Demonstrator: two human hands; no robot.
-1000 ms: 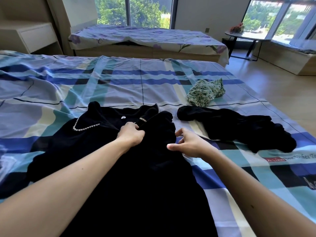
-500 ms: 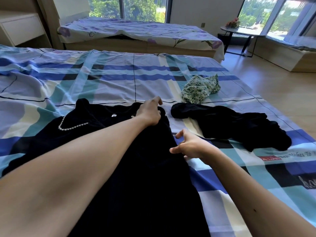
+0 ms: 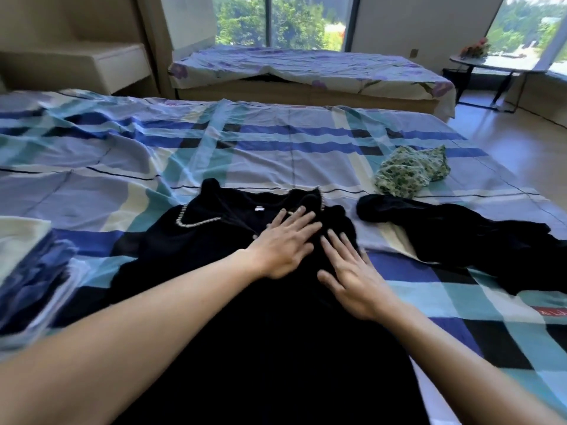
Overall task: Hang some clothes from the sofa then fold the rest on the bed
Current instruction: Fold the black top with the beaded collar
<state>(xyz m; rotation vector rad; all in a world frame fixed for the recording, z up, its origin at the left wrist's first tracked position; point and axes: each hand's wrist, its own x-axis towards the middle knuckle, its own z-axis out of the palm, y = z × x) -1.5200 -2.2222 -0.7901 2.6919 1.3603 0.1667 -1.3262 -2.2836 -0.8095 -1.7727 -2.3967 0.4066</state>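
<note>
Pressing down on the black dress (image 3: 190,250), both of my hands lie open, fingers straight and spread, gripping nothing. The dress lies front up on the bed (image 3: 276,154), its skirt running under my forearms to the bottom edge and its collar pointing away from me.

- My right hand (image 3: 352,277), the nearer one, lies palm down on the right side of the chest, close to the dress's edge, with its fingers slanting up and to the left.
- My left hand (image 3: 287,242) lies just beside it and a little farther out, palm down below the neckline, with its fingertips reaching the collar.
- A bead trim (image 3: 196,222) follows the collar to the left of my left hand. A small white label (image 3: 259,209) sits inside the neck.
- At the left edge a folded pile (image 3: 27,271) of blue and white cloth is blurred.
- To the right of the dress, apart from it, a second black garment (image 3: 460,240) lies crumpled on the checked sheet.
- Just beyond that garment sits a bunched green flowered cloth (image 3: 408,171).
- Past the bed, a flowered cover (image 3: 306,65) drapes a low base under the window (image 3: 270,19).
- At far right a small table (image 3: 491,62) carries flowers (image 3: 474,50).
</note>
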